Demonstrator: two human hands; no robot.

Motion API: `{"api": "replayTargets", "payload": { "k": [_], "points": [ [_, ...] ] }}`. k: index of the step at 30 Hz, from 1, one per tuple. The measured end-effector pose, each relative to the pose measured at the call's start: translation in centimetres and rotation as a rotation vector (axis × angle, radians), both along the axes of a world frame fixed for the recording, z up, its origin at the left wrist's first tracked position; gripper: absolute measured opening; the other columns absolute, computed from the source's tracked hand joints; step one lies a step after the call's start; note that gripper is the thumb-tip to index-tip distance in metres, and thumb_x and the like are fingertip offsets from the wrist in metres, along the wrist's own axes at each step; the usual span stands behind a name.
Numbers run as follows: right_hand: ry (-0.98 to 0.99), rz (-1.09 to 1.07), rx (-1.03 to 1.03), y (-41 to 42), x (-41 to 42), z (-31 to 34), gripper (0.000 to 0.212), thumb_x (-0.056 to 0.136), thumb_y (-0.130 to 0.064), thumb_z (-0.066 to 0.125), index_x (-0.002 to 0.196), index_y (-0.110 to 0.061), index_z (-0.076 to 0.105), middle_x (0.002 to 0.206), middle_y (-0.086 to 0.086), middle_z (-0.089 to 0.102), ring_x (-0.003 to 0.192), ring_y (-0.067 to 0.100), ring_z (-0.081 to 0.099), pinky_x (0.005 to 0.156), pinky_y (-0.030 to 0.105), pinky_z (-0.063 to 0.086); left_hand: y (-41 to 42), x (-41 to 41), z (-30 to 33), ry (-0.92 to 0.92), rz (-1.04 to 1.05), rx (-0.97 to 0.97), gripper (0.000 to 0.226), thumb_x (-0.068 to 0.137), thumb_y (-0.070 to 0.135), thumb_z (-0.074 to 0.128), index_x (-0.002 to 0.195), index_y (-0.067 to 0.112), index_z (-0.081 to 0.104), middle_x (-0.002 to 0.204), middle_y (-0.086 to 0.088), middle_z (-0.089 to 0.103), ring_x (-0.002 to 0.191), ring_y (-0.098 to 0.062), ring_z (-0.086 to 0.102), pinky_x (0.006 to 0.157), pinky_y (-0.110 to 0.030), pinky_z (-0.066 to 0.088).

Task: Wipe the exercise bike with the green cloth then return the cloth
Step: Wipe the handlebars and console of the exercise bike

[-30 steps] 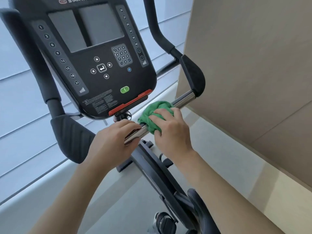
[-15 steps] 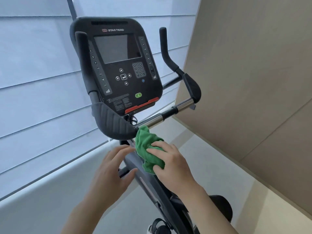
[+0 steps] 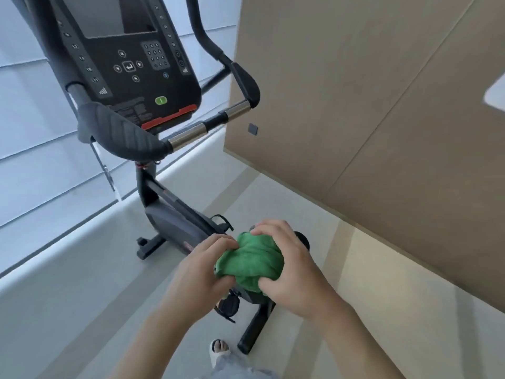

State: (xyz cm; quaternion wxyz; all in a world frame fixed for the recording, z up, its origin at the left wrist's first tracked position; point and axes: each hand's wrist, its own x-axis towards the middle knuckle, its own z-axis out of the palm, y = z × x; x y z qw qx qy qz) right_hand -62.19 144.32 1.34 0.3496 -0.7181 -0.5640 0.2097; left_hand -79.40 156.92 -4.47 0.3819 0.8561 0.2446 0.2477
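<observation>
both hands have the crumpled green terry cloth (image 3: 250,262) bunched between them, low and well clear of the black exercise bike's console (image 3: 131,64) and its chrome-and-black handlebar (image 3: 207,127) — those sit up and ahead. the left hand (image 3: 203,268) pinches the cloth's left edge with curled fingers; the right hand (image 3: 289,266) wraps over the top and right side, thumb tucked under. the bundle lies roughly crosswise between them, over what looks like the saddle, mostly hidden. neither hand is nearer — i'd guess the cloth is being refolded or pressed onto the seat next.
</observation>
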Motion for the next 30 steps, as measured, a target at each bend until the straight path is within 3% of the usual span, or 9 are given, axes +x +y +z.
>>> {"api": "replayTargets", "payload": {
  "k": [5, 8, 14, 20, 23, 28, 30],
  "points": [
    [-0.058, -0.18, -0.028, -6.3, 3.4, 0.4, 0.07, 0.068, -0.004, 0.07, 0.129, -0.036, 0.057, 0.139, -0.02, 0.047, 0.136, 0.005, 0.05, 0.106, 0.009, 0.039, -3.2, 4.8, 1.1, -0.014, -0.139, 0.016, 0.043, 0.08, 0.011, 0.075, 0.116, 0.032, 0.063, 0.121, 0.025, 0.06, 0.107, -0.007, 0.064, 0.082, -0.038, 0.057],
    [-0.087, -0.267, -0.038, -9.7, 5.6, -0.2, 0.07, 0.069, -0.005, 0.068, 0.13, -0.037, 0.058, 0.134, -0.024, 0.05, 0.128, 0.003, 0.055, 0.099, 0.008, 0.041, -4.8, 7.7, 1.4, -0.022, -0.227, 0.013, 0.044, 0.08, 0.006, 0.081, 0.114, 0.029, 0.065, 0.117, 0.023, 0.064, 0.102, -0.01, 0.066, 0.08, -0.038, 0.057],
    [-0.072, -0.429, -0.07, -17.2, 10.6, -1.7, 0.073, 0.073, -0.003, 0.06, 0.135, -0.042, 0.055, 0.133, -0.025, 0.054, 0.126, 0.007, 0.057, 0.097, 0.018, 0.049, -9.6, 15.3, 0.9, -0.11, -0.4, 0.019, 0.047, 0.076, -0.005, 0.083, 0.11, 0.024, 0.069, 0.117, 0.021, 0.065, 0.113, -0.008, 0.064, 0.087, -0.026, 0.054],
    [-0.018, -0.63, -0.07, -26.2, 18.2, -2.7, 0.066, 0.073, -0.011, 0.065, 0.129, -0.043, 0.055, 0.123, -0.021, 0.062, 0.115, 0.009, 0.061, 0.09, 0.02, 0.052, -16.2, 25.4, -0.3, -0.12, -0.425, 0.095, 0.041, 0.069, -0.014, 0.082, 0.098, 0.012, 0.074, 0.108, 0.007, 0.067, 0.102, -0.017, 0.061, 0.085, -0.018, 0.047],
    [-0.001, -0.631, -0.06, -30.0, 22.7, -2.8, 0.062, 0.073, -0.009, 0.067, 0.125, -0.041, 0.059, 0.121, -0.021, 0.064, 0.114, 0.009, 0.061, 0.092, 0.024, 0.053, -20.0, 30.3, 0.0, -0.085, -0.463, 0.069, 0.038, 0.069, -0.01, 0.085, 0.097, 0.012, 0.073, 0.113, 0.006, 0.066, 0.106, -0.015, 0.061, 0.087, -0.013, 0.045],
    [0.0, -0.629, -0.006, -34.5, 29.9, -3.2, 0.057, 0.076, -0.008, 0.069, 0.128, -0.032, 0.066, 0.127, -0.026, 0.062, 0.124, 0.005, 0.057, 0.102, 0.026, 0.05, -25.1, 37.3, 0.1, 0.026, -0.575, 0.011, 0.052, 0.075, 0.011, 0.084, 0.121, 0.029, 0.068, 0.128, 0.018, 0.056, 0.122, -0.008, 0.058, 0.096, -0.02, 0.048],
    [0.004, -0.623, 0.006, -35.7, 32.3, -3.3, 0.055, 0.079, -0.009, 0.067, 0.129, -0.032, 0.065, 0.129, -0.028, 0.06, 0.126, 0.003, 0.055, 0.104, 0.024, 0.049, -26.6, 39.6, 0.2, 0.032, -0.578, 0.036, 0.053, 0.076, 0.014, 0.086, 0.123, 0.032, 0.069, 0.129, 0.02, 0.055, 0.125, -0.008, 0.057, 0.1, -0.023, 0.047]
  ]
}}
